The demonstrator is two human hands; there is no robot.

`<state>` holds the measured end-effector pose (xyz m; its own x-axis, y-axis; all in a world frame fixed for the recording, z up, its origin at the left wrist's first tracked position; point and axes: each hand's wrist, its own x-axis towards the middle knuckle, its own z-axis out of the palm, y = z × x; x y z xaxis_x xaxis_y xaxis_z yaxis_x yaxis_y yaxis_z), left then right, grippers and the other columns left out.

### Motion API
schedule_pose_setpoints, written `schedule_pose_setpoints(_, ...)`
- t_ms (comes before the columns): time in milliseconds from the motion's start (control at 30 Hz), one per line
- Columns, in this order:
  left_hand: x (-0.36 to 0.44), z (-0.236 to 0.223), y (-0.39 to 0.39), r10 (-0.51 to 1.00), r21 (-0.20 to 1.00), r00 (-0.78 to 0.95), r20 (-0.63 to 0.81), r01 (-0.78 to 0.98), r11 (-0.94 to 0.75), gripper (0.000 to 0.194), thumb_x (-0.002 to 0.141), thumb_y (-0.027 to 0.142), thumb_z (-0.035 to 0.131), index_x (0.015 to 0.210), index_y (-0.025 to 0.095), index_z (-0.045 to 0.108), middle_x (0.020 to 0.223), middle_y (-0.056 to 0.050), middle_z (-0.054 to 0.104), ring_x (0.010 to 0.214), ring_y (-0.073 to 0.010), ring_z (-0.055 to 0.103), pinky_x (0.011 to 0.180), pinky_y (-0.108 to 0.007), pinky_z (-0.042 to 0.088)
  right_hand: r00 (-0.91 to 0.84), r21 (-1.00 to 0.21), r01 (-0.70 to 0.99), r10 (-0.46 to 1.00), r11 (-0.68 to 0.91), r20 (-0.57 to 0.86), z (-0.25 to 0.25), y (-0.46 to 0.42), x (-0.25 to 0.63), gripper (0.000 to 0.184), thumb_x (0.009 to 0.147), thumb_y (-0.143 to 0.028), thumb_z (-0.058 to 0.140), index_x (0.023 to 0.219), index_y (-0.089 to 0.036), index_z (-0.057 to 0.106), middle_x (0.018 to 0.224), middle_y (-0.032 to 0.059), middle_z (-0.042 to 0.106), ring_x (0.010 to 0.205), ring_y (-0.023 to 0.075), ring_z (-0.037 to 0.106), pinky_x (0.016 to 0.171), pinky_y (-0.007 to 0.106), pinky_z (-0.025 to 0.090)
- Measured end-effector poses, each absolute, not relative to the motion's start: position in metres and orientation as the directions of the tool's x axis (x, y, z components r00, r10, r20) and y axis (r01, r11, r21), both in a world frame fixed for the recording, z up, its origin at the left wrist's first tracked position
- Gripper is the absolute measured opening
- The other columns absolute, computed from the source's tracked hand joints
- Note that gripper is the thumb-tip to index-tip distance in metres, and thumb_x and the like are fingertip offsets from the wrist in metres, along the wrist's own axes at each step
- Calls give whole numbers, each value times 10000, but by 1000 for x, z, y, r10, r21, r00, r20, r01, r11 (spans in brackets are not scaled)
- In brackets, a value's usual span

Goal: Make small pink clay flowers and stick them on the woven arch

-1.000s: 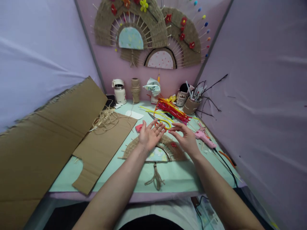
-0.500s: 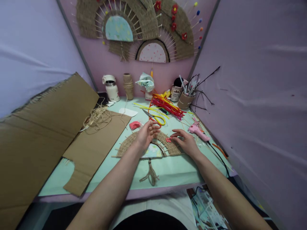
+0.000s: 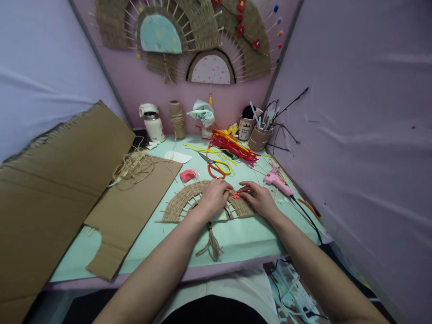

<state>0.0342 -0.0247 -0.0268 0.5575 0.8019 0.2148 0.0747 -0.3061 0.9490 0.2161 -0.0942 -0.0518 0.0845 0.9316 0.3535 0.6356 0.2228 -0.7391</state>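
Note:
A half-round twine-woven fan (image 3: 177, 200) with thin stick ribs lies flat on the pale green table top, its twine tassel (image 3: 212, 245) hanging toward the front edge. On its right part sits a small coral-red flower shape (image 3: 235, 195). My left hand (image 3: 215, 196) rests over the fan's middle, covering much of the patterned centre. Its fingers are bent together beside the flower; whatever they pinch is hidden. From the other side my right hand (image 3: 259, 198) reaches in, index finger and thumb apart, the thumb tip at the flower's edge.
Beyond the fan lie a coral-red lump in plastic (image 3: 188, 175), scissors (image 3: 219, 166) and coloured pipe cleaners (image 3: 234, 148). A pink glue gun (image 3: 278, 183) with its cord is at right. Cardboard (image 3: 141, 211) and tangled twine (image 3: 133, 166) occupy the left. Jars and twigs stand behind.
My left hand has come down and to the right, from raised with fingers loose to bent beside the flower. My right hand stays by the flower. The view has shifted slightly.

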Motion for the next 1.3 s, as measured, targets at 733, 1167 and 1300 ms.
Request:
schedule_pose_setpoints(733, 70, -22, 31, 374, 660, 920, 113, 212, -721, 212, 626, 73, 587, 639, 232, 726, 696, -44, 626, 702, -198, 551, 713, -279, 429, 60, -674, 704, 928, 222, 369, -54, -96, 220, 262, 833, -225, 631, 1092, -251, 608, 863, -2, 735, 808, 194, 677, 808, 345, 483)
schedule_pose_setpoints(1167, 66, -14, 28, 307, 432, 950, -55, 300, -851, 285, 747, 103, 503, 933, 166, 709, 909, -59, 627, 860, -170, 562, 802, -264, 453, 64, -689, 694, 936, 208, 347, -53, -96, 218, 276, 828, -196, 627, 1092, -244, 565, 864, -2, 729, 814, 185, 675, 786, 328, 491)
schedule_pose_setpoints(1300, 67, -11, 28, 291, 402, 952, -94, 304, -864, 286, 755, 96, 497, 933, 163, 710, 923, -60, 627, 887, -164, 566, 814, -253, 453, 86, -714, 671, 936, 199, 342, -55, -96, 217, 278, 818, -193, 625, 1077, -250, 541, 841, -3, 729, 794, 186, 685, 760, 328, 505)
